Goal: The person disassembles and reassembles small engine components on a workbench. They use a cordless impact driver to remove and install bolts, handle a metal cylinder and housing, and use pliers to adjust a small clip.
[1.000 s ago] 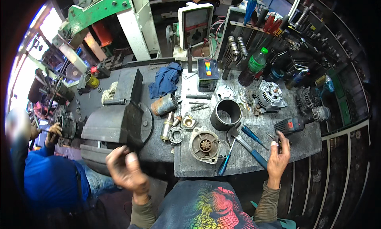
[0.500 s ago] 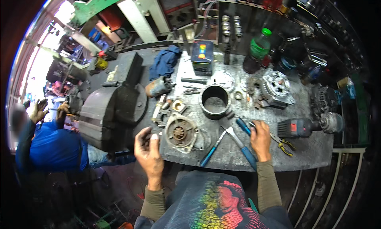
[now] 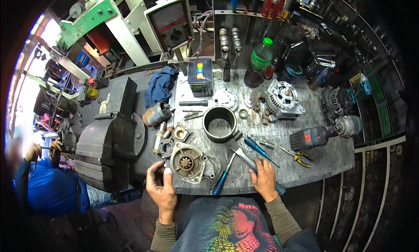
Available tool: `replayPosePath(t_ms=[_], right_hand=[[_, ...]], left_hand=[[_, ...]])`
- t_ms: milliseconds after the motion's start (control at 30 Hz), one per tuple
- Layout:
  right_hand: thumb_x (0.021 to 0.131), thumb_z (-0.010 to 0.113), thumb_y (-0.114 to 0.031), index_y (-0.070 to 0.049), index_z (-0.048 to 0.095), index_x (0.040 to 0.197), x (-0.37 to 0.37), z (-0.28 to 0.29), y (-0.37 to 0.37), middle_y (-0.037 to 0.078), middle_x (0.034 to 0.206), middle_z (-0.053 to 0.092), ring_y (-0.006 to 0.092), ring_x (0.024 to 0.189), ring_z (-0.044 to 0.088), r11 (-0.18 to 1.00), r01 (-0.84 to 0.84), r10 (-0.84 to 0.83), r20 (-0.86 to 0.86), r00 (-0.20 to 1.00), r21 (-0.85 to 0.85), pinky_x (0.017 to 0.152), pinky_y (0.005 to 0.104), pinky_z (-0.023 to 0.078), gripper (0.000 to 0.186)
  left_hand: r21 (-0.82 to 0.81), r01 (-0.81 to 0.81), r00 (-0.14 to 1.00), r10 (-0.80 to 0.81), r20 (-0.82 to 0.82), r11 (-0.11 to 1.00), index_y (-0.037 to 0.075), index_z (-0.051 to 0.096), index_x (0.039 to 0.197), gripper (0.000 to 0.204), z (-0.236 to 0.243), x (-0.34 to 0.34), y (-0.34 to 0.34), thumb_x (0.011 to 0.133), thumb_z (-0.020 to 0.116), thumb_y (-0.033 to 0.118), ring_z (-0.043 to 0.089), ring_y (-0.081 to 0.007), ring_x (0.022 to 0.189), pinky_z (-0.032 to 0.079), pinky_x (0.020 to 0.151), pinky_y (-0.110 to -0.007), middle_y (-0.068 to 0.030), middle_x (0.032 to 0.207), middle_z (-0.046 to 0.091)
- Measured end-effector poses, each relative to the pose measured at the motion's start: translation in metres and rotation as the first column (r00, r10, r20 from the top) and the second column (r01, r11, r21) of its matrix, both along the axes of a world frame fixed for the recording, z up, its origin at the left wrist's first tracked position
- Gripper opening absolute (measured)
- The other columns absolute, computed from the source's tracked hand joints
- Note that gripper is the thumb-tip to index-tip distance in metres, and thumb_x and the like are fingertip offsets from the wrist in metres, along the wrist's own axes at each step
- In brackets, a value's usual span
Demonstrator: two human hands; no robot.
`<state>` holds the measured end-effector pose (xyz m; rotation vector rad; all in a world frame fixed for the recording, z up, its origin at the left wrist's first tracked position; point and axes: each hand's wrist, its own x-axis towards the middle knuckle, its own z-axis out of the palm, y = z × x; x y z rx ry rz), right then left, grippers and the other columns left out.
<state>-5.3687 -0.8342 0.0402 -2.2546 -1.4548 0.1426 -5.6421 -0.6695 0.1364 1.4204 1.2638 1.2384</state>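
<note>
My left hand (image 3: 162,188) is at the table's front edge, thumb apart from its curled fingers, with nothing visible in it. Next to it lies a starter motor's end housing (image 3: 188,162), a small toothed pinion in its middle. My right hand (image 3: 264,178) is palm down over the blue handle of a tool with a broad flat metal shank (image 3: 242,154); its fingers close over the handle, and the handle's end sticks out beside the wrist. Nearby are a slim blue-handled screwdriver (image 3: 221,180), another blue screwdriver (image 3: 257,148) and yellow-and-black pliers (image 3: 301,158). An open metal cylinder (image 3: 219,124) stands behind them.
A large dark casing (image 3: 109,143) fills the table's left part. At the right are an alternator (image 3: 283,99) and a cordless impact wrench (image 3: 314,137). Further back stand a green-capped bottle (image 3: 260,60) and a dark box (image 3: 200,79). A person in blue (image 3: 56,182) works at far left.
My right hand has moved left and nearer, from beside the blue screwdriver onto the broad-shanked tool's handle. My left hand keeps much the same pose. The whole view has shifted.
</note>
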Motion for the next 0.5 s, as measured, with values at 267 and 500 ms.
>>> replayPosePath(t_ms=[267, 500], right_hand=[[0.08, 0.075, -0.019, 0.0, 0.059, 0.1, 0.018, -0.008, 0.026, 0.021, 0.1, 0.061, 0.0448, 0.092, 0.062, 0.995, -0.031, 0.021, -0.111, 0.994, -0.091, 0.077, 0.0541, 0.05, 0.032], [0.085, 0.077, -0.022, 0.002, 0.06, 0.1, 0.01, 0.027, 0.011, 0.014, 0.082, 0.064, 0.0301, 0.07, 0.063, 0.984, 0.168, -0.179, -0.504, 0.845, -0.066, 0.064, 0.0402, 0.05, 0.033]], left_hand=[[-0.012, 0.074, 0.997, -0.074, -0.029, 0.997, -0.004, 0.065, 0.118, 0.022, 0.003, 0.0, 0.026, 0.097, 0.067, 0.003, 0.061, -0.0109, 0.098, 0.049, 0.09, -0.025, -0.0042, 0.108, 0.065], [0.067, 0.016, 0.997, -0.01, -0.078, 0.998, -0.003, 0.066, 0.118, 0.022, 0.001, -0.003, 0.027, 0.097, 0.067, 0.005, 0.06, -0.0148, 0.098, 0.049, 0.091, -0.03, -0.0069, 0.111, 0.067]])
